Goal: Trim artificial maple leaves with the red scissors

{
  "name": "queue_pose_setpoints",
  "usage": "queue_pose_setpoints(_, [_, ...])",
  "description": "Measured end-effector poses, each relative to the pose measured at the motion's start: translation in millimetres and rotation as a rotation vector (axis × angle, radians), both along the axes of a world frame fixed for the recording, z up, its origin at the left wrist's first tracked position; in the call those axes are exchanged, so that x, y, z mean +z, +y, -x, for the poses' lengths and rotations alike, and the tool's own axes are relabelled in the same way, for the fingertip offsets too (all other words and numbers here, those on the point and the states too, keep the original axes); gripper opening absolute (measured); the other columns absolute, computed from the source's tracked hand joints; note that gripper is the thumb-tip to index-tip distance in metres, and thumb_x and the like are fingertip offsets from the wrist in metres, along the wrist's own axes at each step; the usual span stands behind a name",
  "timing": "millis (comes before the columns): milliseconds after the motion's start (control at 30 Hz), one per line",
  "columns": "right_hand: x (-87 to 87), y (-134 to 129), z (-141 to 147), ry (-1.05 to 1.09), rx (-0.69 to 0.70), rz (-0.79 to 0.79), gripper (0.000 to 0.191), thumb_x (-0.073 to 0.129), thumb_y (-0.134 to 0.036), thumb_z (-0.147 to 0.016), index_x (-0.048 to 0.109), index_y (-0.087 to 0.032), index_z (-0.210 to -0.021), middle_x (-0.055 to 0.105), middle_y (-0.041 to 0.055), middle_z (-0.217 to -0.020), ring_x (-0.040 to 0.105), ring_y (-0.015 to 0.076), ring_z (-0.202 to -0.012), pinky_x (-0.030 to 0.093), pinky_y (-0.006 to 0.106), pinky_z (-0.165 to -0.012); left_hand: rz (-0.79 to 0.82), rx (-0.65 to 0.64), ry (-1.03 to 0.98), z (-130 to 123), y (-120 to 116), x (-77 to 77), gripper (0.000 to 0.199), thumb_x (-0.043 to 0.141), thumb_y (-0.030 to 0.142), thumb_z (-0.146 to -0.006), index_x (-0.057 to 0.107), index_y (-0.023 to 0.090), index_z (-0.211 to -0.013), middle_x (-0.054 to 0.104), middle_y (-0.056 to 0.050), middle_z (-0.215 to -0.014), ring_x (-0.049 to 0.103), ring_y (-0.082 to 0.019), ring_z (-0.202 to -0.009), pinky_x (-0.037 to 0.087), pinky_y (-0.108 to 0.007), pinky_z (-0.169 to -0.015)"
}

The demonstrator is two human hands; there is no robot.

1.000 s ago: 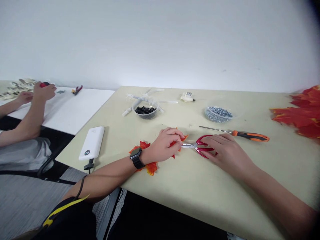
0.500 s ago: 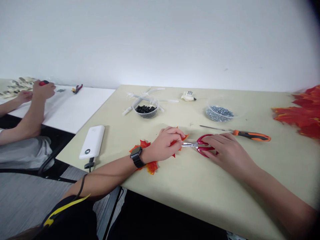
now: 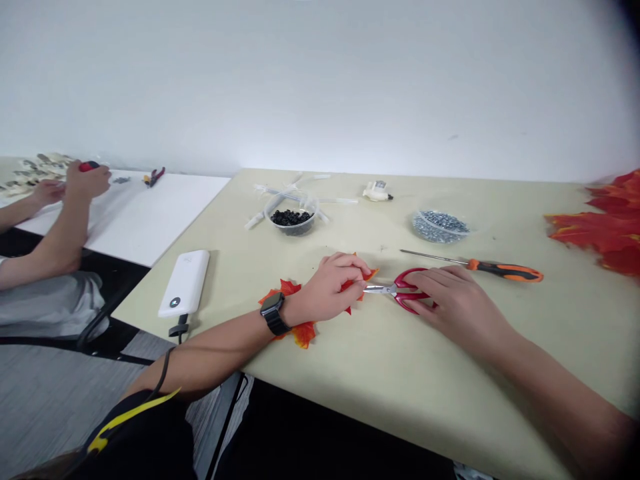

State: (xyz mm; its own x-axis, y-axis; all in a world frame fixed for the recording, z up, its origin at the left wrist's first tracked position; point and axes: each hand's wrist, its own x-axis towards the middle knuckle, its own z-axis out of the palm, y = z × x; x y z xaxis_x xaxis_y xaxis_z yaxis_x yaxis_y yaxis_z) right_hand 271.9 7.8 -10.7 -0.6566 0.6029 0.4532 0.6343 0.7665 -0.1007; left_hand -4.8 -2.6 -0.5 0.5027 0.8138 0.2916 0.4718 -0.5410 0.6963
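Observation:
My left hand (image 3: 334,285), with a watch on its wrist, is closed on a red and orange artificial maple leaf (image 3: 371,274), most of which the fingers cover. Under that wrist lies another part of the leaves (image 3: 303,335), and whether it belongs to the same piece I cannot tell. My right hand (image 3: 453,297) grips the red-handled scissors (image 3: 404,291) by the loops. Their blades point left and reach to the leaf at my left fingertips. The blade tips are partly hidden there.
Behind my hands stand a bowl of black parts (image 3: 291,220) and a bowl of silver metal pieces (image 3: 440,228). A screwdriver (image 3: 505,270) lies beyond my right hand. More red leaves (image 3: 617,227) lie far right. At left are a power bank (image 3: 185,283) and a co-worker's hands (image 3: 87,180).

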Motion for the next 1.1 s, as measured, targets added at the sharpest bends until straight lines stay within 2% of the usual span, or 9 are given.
queue_pose_setpoints(367, [2.9, -0.9, 1.4, 0.000, -0.014, 0.021, 0.010, 0.059, -0.026, -0.100, 0.065, -0.021, -0.106, 0.077, 0.0045, -0.100, 0.071, 0.0216, -0.083, 0.045, 0.038, -0.082, 0.009, 0.012, 0.009, 0.2, -0.1, 1.1, 0.028, 0.053, 0.018, -0.097, 0.056, 0.019, -0.069, 0.069, -0.003, -0.119, 0.060, -0.021, -0.115, 0.040, -0.044, -0.111])
queue_pose_setpoints(767, [1.4, 0.2, 2.7, -0.010, -0.042, 0.082, 0.012, 0.062, -0.030, -0.098, 0.062, -0.022, -0.107, 0.076, 0.0030, -0.102, 0.070, 0.0198, -0.082, 0.044, 0.038, -0.083, -0.002, 0.001, 0.005, 0.1, 0.5, -1.5, 0.026, 0.052, 0.018, -0.097, 0.057, 0.019, -0.071, 0.069, -0.002, -0.120, 0.060, -0.020, -0.116, 0.040, -0.042, -0.111])
queue_pose_setpoints(1100, [5.1, -3.7, 5.8, -0.033, -0.033, 0.093, 0.013, 0.059, -0.031, -0.098, 0.060, -0.023, -0.108, 0.075, 0.0054, -0.107, 0.071, 0.0222, -0.089, 0.044, 0.039, -0.085, 0.010, -0.007, -0.020, 0.5, 2.1, -1.6, 0.026, 0.053, 0.018, -0.097, 0.057, 0.019, -0.071, 0.069, -0.003, -0.118, 0.061, -0.020, -0.114, 0.041, -0.042, -0.110])
